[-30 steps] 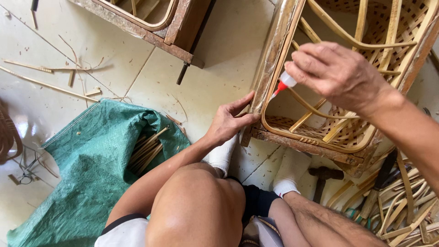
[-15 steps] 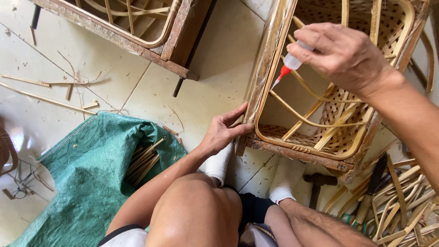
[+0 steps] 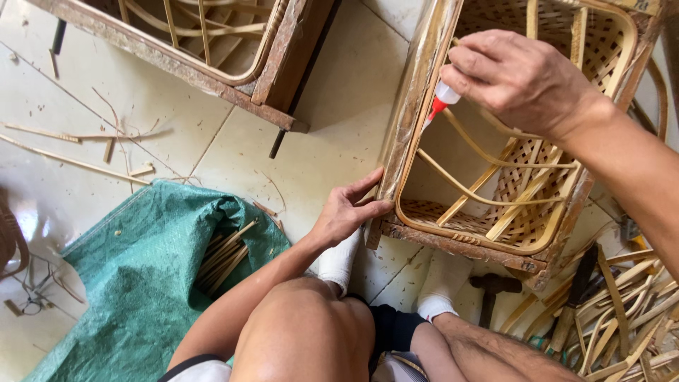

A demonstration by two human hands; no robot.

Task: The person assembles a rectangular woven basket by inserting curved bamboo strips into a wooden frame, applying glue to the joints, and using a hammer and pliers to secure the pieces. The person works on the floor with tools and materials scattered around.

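**Gluing along the edge of a wooden rattan frame**

We are looking down past our bare knees and white socks (image 3: 338, 263), which are resting on the pale tiled floor (image 3: 322, 152) just in front of the rectangular wooden frame with bent rattan strips and woven cane panel (image 3: 495, 205). That frame is our landmark; it is lying flat on the floor, its near corner almost touching our socks.

Our left hand (image 3: 344, 210) is pressing against the frame's near left corner, the fingers spread and mostly straight, the tips lying on the wood and the thumb pointing along the rail. It is bracing the frame rather than closing around it.

Our right hand (image 3: 520, 74) is hovering over the far part of the frame, fingers curled tightly round a small white glue bottle with a red nozzle (image 3: 440, 100). The nozzle is pointing down and left, its tip right at the inner face of the frame's left rail; we cannot tell whether it is touching.

Left of the frame, a crumpled green woven plastic sack (image 3: 127, 283) is holding a bundle of thin cane sticks (image 3: 225, 256). Right of the frame, a dark hammer head (image 3: 495, 284) is lying beside a heap of loose rattan offcuts (image 3: 622, 318). Beyond the frame's left side, a second weathered wooden frame (image 3: 212, 49) is lying, with stray cane slivers (image 3: 71, 163) scattered near it.
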